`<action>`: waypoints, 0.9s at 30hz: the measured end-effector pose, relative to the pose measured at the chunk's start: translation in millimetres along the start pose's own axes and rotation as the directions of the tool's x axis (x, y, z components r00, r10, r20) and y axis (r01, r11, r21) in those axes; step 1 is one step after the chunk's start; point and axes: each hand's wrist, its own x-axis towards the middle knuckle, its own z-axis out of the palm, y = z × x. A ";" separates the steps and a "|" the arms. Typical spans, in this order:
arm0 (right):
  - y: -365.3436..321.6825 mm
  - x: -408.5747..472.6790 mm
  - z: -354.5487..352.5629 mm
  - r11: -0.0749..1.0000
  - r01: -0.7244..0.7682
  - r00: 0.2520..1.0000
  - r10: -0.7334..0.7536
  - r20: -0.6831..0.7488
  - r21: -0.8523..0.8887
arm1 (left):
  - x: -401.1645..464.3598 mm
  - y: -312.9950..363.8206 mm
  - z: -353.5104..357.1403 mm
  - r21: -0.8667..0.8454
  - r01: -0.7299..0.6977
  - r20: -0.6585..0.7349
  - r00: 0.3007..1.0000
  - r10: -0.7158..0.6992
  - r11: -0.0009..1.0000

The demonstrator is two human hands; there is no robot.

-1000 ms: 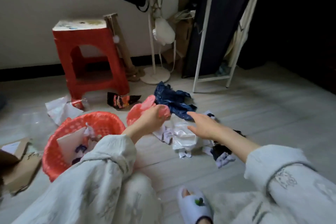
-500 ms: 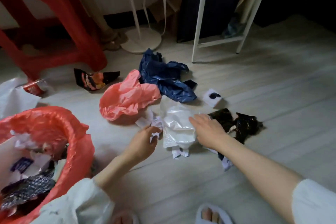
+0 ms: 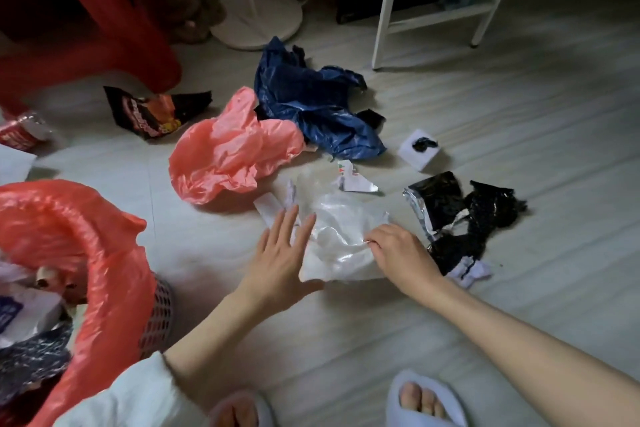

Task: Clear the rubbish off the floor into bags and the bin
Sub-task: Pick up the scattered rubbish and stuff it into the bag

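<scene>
Crinkled translucent plastic bag (image 3: pixel 341 236) under 2 hands

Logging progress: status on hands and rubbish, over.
Left hand flat on white bag; right hand pinching its edge. Pink bag, blue bag, wrappers unbagged. Bin left, unobstructed.

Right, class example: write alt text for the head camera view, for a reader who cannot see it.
A person's left hand lies flat on a clear plastic bag on the floor while the right hand pinches its edge. Pink, blue and black wrappers lie beyond; a red-lined bin stands left.
</scene>
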 end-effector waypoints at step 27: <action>-42.4 -32.1 -8.2 0.993 0.046 0.971 -0.069 -0.229 -0.107 | -27.6 18.7 -9.3 -0.802 0.437 0.465 0.885 -0.032 0.408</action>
